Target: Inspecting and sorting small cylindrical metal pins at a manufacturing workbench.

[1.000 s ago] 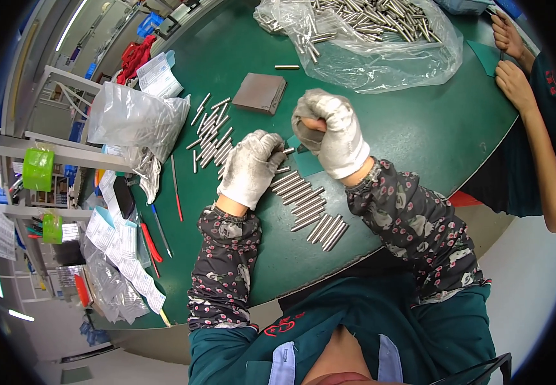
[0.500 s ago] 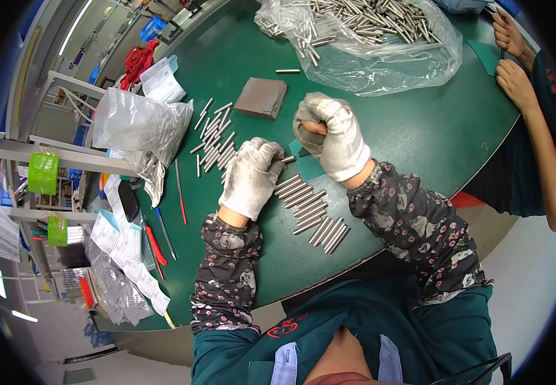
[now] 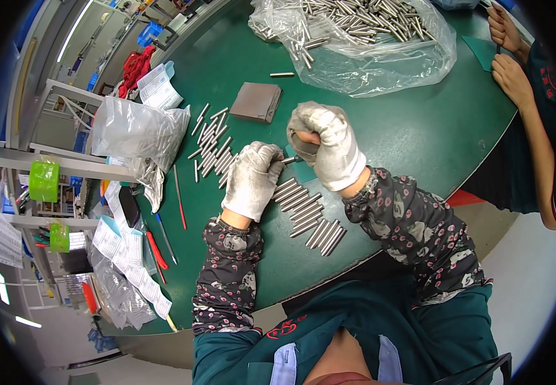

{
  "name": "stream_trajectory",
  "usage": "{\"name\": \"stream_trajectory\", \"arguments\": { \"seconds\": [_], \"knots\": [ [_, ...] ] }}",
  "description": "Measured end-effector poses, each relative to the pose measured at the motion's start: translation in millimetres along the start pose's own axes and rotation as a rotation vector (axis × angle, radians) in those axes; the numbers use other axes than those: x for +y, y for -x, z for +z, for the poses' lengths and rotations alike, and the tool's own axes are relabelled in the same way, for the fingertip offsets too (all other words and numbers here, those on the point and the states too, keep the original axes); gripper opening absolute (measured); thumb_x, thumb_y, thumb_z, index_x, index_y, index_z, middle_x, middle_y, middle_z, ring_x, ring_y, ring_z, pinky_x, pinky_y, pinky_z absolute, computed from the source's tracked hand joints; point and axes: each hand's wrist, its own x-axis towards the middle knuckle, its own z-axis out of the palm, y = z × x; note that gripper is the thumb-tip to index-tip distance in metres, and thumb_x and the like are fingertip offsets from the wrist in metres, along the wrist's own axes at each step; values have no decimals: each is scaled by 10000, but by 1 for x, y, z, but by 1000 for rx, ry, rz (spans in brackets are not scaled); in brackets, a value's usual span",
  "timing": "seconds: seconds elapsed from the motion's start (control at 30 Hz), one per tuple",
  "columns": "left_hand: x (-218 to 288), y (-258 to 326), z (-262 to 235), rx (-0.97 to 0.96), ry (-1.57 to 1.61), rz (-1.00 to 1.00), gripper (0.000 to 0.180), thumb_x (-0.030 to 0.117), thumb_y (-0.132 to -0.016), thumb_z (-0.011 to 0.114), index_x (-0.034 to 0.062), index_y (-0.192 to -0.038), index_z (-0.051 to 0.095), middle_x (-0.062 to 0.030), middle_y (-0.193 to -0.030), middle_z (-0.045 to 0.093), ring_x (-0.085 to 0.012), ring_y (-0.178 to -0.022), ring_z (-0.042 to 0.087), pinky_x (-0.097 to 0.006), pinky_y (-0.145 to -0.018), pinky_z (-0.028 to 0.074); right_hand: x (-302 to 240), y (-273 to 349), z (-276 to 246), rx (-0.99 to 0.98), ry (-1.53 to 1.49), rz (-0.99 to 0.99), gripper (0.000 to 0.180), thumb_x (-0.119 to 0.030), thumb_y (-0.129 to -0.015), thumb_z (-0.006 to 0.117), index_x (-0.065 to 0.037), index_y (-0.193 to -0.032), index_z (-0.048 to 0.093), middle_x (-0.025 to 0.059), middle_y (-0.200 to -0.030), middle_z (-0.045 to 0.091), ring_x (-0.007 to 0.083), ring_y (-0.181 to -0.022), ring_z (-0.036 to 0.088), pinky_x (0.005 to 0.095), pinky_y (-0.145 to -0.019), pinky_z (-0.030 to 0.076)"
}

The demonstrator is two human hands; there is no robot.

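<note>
At the far left, off the green tabletop (image 3: 387, 147), 2 bright green tape-like rolls (image 3: 44, 181) sit on a grey shelf rack, and below them lie white printed sheets (image 3: 124, 256) and crumpled clear bags. On the tabletop's left part a full clear plastic bag (image 3: 133, 131) stands beside a white printed pouch (image 3: 159, 86), with thin red and blue tools (image 3: 180, 205) lying near its foot. Next comes a loose scatter of short steel pins (image 3: 212, 144), then a flat grey-brown block (image 3: 256, 101). The left hand (image 3: 252, 179), in a soiled white glove, has its fingers clenched around one pin (image 3: 289, 160), which sticks out toward the right hand (image 3: 329, 144); that gloved hand is closed around a small dark piece held at the pin's tip, though what the piece is I cannot tell. Below both hands a neat row of pins (image 3: 307, 215) lies side by side near the table's edge. The pin looks rigid, smooth and probably slippery, dense for its size yet light enough for 2 fingers; it seems best pinched at mid-length, since a round shaft will likely roll if set down loose. At the upper right a large clear sack (image 3: 381, 58) holds many more pins, and another person's bare hands (image 3: 509, 51) work at the edge.
</note>
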Motion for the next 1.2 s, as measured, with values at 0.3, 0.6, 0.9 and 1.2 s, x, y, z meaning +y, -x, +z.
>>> {"name": "stream_trajectory", "arguments": {
  "seconds": [0.3, 0.6, 0.9, 1.2],
  "knots": [
    [16, 2, -30, 55, -348, -107, 213, 115, -650, 668, 100, -855, 616, -93, -841, 565, -269, -840, 546, -384, -710, 455, 4, -5, -8, -14, 32, -26, 355, -302, -852, 409, -100, -575, 321, -32, -513, 277, 61, -423, 237, 230, -393, 172],
    [4, 5, -14, -216, 186, -114, 155, 33, -653, 659, 32, -775, 564, -95, -792, 541, -269, -760, 541, -336, -683, 437, -4, -4, -4, -43, -22, 44, 337, -271, -840, 401, -101, -565, 305, -35, -514, 263, 57, -434, 245, 228, -408, 183],
    [3, 1, 4, -10, 126, -62, 165, 33, -657, 658, 61, -808, 595, -78, -789, 561, -268, -767, 545, -347, -687, 444, -7, -5, -7, 11, -43, 21, 349, -291, -846, 388, -100, -564, 309, -37, -518, 263, 50, -433, 241, 220, -409, 183],
    [12, 0, -3, 163, -215, -63, 161, 60, -668, 658, 76, -818, 603, -77, -820, 574, -277, -776, 553, -361, -677, 451, -4, -5, -5, 9, 1, -31, 384, -353, -846, 388, -100, -570, 304, -43, -518, 258, 45, -427, 243, 216, -397, 173]
  ]
}}
